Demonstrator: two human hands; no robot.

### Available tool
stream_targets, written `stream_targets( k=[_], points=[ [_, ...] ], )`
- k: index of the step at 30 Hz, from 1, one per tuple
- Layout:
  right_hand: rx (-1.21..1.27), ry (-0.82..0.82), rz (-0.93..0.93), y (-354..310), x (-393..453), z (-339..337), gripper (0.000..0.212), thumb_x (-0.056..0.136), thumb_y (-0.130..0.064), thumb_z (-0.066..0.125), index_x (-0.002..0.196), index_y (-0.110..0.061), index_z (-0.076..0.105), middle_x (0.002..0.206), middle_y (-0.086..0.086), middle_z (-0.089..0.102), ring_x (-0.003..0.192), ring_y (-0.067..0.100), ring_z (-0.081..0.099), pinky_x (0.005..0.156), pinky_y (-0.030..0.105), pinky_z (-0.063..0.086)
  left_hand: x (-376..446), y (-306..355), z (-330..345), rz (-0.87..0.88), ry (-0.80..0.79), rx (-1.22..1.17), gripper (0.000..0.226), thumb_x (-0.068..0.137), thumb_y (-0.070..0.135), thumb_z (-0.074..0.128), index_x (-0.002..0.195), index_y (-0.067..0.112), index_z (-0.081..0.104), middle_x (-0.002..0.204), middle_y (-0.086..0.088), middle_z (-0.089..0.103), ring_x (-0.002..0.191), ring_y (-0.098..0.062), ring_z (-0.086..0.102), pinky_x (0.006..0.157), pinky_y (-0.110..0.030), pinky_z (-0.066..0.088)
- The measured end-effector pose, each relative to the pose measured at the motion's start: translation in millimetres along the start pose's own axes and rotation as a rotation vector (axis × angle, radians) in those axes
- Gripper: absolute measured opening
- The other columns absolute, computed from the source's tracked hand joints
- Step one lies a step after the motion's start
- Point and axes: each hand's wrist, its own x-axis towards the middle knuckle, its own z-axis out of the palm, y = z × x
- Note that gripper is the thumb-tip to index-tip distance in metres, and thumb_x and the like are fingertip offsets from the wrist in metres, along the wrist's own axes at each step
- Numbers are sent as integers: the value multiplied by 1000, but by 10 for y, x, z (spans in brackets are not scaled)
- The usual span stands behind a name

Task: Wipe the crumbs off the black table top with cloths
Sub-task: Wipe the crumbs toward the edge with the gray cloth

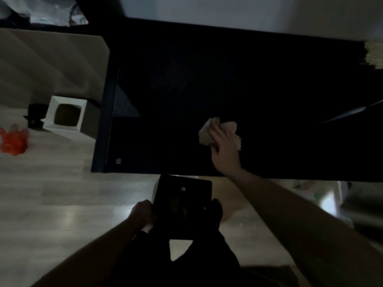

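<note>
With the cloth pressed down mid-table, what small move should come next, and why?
Probably sweep the cloth toward the near edge. The right hand presses it on the black table top, and the left hand holds a dark tray just below that edge.

Right hand (224,150) presses a crumpled pale cloth (217,129) on the black table top (248,79) near its front edge; left hand (143,214) grips a black tray (182,206) held just below that edge, over pale floor (62,204).
</note>
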Motion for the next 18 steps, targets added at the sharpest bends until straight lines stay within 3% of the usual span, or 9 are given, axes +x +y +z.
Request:
stream_targets(
  k=[3, 6, 9, 11, 12, 14, 18],
  points=[
    [60, 7, -39, -234, -456, 242, 55, 92, -10, 54, 147, -15, 57, 161, 5, 48, 152, 27, 38, 123, 54, 31, -9, -27, -22, -16, -27, 94, 24, 75, 23, 75, 94, 8, 71, 101, -5, 73, 102, -22, 72, 65, -23, 48],
    [183, 24, -182, -518, -962, 383, 47, 91, 2, 54, 137, -5, 63, 149, 13, 59, 143, 25, 48, 123, 39, 33, -59, -50, -16, -17, 27, 107, 30, 78, 21, 73, 104, 7, 70, 106, -6, 74, 106, -21, 71, 71, -24, 52],
    [352, -217, -130, -784, -1412, 500, 47, 95, -9, 44, 138, -6, 65, 145, 13, 63, 136, 24, 56, 118, 19, 34, -80, -129, -1, -9, 46, 102, 29, 84, 21, 67, 107, 3, 71, 110, -9, 74, 107, -22, 71, 79, -27, 55],
    [394, -380, -66, -875, -1630, 592, 48, 99, -17, 40, 143, -15, 62, 148, 6, 62, 138, 23, 56, 117, 24, 39, -100, -228, 30, -8, 46, 131, 14, 86, 23, 64, 85, 9, 68, 109, -11, 75, 108, -25, 71, 80, -29, 55],
    [408, -364, -49, -904, -1708, 619, 46, 101, -17, 43, 143, -17, 62, 148, 4, 62, 138, 21, 56, 119, 28, 41, -119, -292, 53, 2, 38, 149, 16, 85, 22, 62, 71, 14, 60, 108, -12, 75, 108, -26, 71, 80, -29, 54],
    [467, -285, 14, -981, -1829, 543, 46, 100, -10, 51, 144, -19, 61, 147, 1, 63, 136, 14, 56, 117, 29, 43, -212, -405, 100, 7, 24, 170, 20, 85, 17, 59, 66, 16, 56, 108, -12, 75, 109, -25, 71, 82, -29, 54],
    [508, -180, 64, -978, -1945, 314, 52, 99, -5, 50, 147, -21, 58, 145, -2, 64, 130, 8, 58, 111, 26, 47, -349, -673, 209, -26, 113, 52, 25, 91, 17, 56, 100, 2, 74, 109, -12, 76, 108, -23, 71, 86, -31, 56]
  ],
)
